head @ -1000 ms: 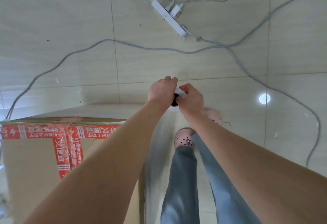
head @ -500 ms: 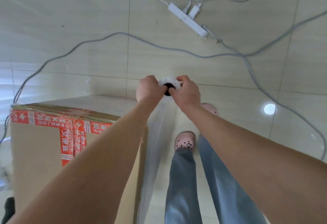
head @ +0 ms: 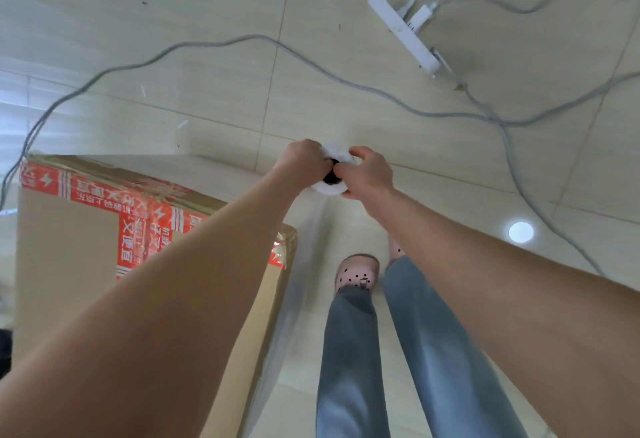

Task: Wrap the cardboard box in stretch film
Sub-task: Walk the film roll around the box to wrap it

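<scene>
A tall cardboard box (head: pixel 65 240) with red printed tape across its top stands at the lower left. Just past its right corner I hold a white roll of stretch film (head: pixel 333 188) upright, seen end-on with its dark core showing. My left hand (head: pixel 303 164) grips the roll's top from the left and my right hand (head: pixel 367 173) grips it from the right. A clear sheet of film (head: pixel 298 299) runs from the roll down along the box's right side. My left forearm covers much of the box top.
The floor is pale tile. Grey cables (head: pixel 221 46) loop across it, and a white power strip (head: pixel 403 34) lies at the upper right. My legs in grey trousers and a pink perforated clog (head: pixel 356 273) stand right of the box.
The view has swung, so more of the box top and its right corner shows. Both hands stay gripped on the roll, which now sits farther past the corner, with the film sheet longer.
</scene>
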